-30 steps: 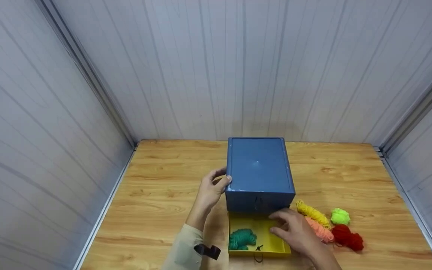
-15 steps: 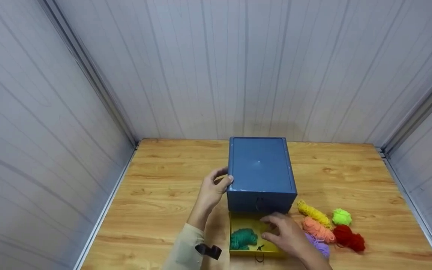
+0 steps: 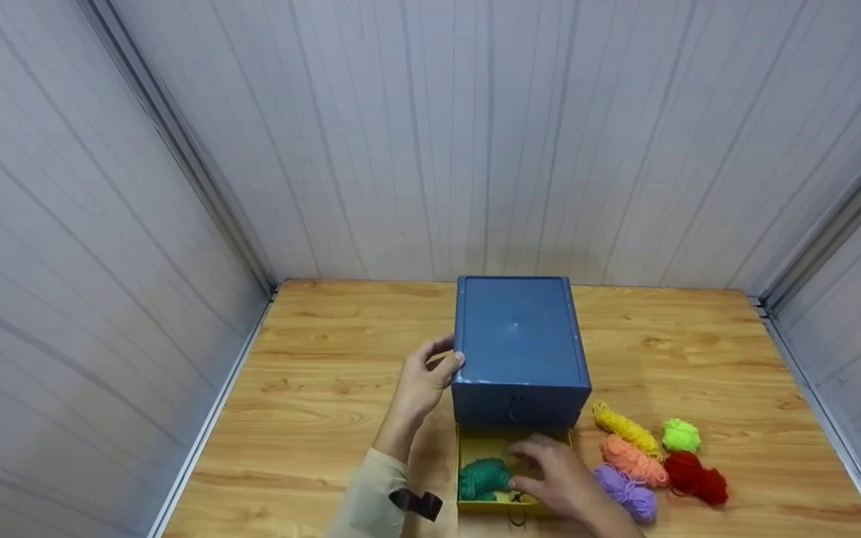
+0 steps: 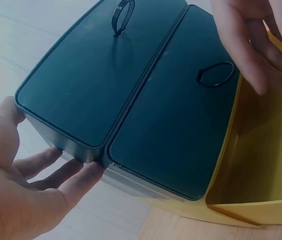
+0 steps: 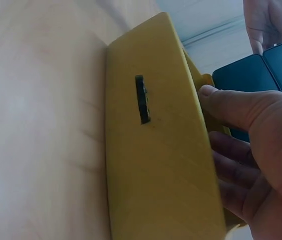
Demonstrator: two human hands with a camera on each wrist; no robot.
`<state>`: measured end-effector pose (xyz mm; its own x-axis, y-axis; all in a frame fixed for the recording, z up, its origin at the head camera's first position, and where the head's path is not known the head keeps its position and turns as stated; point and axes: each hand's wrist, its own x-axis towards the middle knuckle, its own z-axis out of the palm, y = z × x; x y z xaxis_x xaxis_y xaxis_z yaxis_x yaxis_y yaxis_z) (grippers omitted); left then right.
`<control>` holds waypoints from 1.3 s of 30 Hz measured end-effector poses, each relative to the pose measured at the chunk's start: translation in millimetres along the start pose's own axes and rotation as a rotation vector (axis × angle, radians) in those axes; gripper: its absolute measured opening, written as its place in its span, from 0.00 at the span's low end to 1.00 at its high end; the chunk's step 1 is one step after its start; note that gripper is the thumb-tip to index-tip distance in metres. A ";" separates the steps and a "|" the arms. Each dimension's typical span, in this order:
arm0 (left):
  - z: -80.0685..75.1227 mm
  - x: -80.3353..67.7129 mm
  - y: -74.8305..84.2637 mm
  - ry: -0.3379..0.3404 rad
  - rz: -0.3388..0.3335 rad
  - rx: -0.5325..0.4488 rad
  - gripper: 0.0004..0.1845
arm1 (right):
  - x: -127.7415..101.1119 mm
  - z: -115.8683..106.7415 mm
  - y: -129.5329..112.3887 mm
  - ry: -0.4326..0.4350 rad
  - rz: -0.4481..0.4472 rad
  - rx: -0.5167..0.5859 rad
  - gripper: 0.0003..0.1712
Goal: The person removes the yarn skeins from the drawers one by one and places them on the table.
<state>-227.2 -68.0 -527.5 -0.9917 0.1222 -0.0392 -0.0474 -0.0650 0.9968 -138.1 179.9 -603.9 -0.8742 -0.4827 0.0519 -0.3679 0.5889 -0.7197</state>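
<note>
A blue drawer cabinet [image 3: 516, 329] stands on the wooden table, its lowest yellow drawer [image 3: 480, 508] pulled out at the front. My left hand [image 3: 417, 388] grips the cabinet's left side near the front, thumb at the top edge. In the left wrist view, its fingers press the side by the seam between two dark drawer fronts. A bundle of green yarn [image 3: 483, 479] lies in the left part of the yellow drawer. Over that drawer hovers my right hand [image 3: 554, 477], fingers loosely bent and holding nothing, thumb tip close beside the green yarn. The right hand partly hides the drawer's right side.
Right of the drawer lie yarn bundles: yellow [image 3: 626, 429], salmon yarn [image 3: 634, 459], purple yarn [image 3: 626, 492], red yarn [image 3: 695, 477] and a lime yarn ball [image 3: 680, 435]. Black loop handles [image 4: 215, 75] stick out of the drawer fronts. A pale panel wall [image 3: 430, 149] rises behind the table.
My right hand has moved left across the yellow drawer toward the green yarn, uncovering the purple yarn. The left hand stays on the cabinet.
</note>
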 end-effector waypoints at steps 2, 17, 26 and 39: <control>0.2 -0.2 -0.3 0.004 -0.005 -0.003 0.25 | 0.7 2.6 1.3 -0.010 0.005 -0.011 0.22; 2.0 0.2 -2.2 -0.005 0.020 -0.008 0.26 | 11.6 11.6 5.0 -0.196 0.123 0.017 0.24; -0.4 -0.3 -1.4 -0.008 0.023 -0.007 0.26 | 17.8 17.1 8.6 -0.216 0.136 0.052 0.23; -1.1 -1.0 -1.9 -0.013 0.023 -0.003 0.25 | 29.1 19.7 11.8 -0.219 0.136 -0.005 0.22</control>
<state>-226.3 -69.1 -529.5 -0.9909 0.1334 -0.0152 -0.0249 -0.0711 0.9972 -161.6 160.0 -624.5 -0.8267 -0.5271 -0.1970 -0.2531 0.6610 -0.7064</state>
